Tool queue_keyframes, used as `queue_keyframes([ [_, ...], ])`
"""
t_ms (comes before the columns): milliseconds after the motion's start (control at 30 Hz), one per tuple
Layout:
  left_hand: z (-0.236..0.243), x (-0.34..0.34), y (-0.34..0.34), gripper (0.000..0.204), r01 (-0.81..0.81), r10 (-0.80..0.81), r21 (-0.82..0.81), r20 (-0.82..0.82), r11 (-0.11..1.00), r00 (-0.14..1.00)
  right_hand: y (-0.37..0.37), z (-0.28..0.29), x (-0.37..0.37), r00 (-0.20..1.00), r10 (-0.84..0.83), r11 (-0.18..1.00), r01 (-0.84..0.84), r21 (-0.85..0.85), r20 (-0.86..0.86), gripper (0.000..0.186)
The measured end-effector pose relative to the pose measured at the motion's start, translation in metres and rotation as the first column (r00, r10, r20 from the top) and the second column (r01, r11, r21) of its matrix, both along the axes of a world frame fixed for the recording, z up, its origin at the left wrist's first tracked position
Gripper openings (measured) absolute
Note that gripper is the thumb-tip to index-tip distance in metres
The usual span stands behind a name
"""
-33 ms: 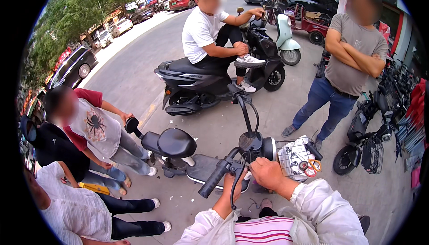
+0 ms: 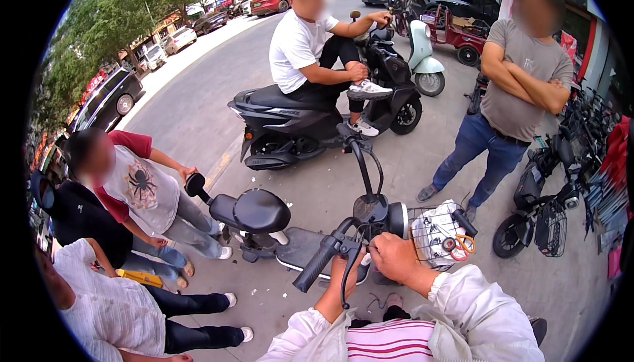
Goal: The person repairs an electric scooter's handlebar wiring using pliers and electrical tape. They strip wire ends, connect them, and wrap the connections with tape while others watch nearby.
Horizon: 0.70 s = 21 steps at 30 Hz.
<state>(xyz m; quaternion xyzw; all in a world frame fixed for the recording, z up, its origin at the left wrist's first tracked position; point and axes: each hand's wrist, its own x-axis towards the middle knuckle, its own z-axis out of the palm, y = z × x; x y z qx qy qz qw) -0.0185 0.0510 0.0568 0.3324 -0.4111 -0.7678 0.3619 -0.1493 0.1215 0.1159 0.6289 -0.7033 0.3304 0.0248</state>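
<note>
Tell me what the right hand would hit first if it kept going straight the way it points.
Probably the round headlight housing on the small scooter's handlebar: the right hand sits just below it, fingers pointing up toward it. Depth is hard to judge.

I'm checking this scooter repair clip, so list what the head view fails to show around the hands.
- Left hand: mostly hidden behind the brake lever and handlebar grip; its fingers cannot be made out.
- Right hand: seen from the back, so whatever its fingers touch on the handlebar stem is covered.
- Wire basket: its contents are too small to identify.
- Scooter's front wheel: hidden beneath the hands and sleeves.
</note>
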Motion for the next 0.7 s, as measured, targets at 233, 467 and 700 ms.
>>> queue_keyframes([
  [233,-0.014,0.001,-0.001,0.007,0.022,-0.021,0.019,-0.027,1.000,0.999,-0.008,-0.010,-0.004,0.078,-0.430,0.892,-0.118,0.436,0.900,0.017],
  [467,0.000,-0.001,0.001,0.012,-0.019,0.020,0.022,-0.056,1.000,0.998,0.009,0.013,-0.013,0.985,0.142,0.989,-0.137,0.047,-0.102,0.015],
  [700,-0.007,0.000,0.000,0.011,-0.016,0.018,0.041,-0.044,0.999,0.999,0.000,-0.003,-0.013,0.985,0.084,0.993,-0.096,0.073,0.151,0.010],
])
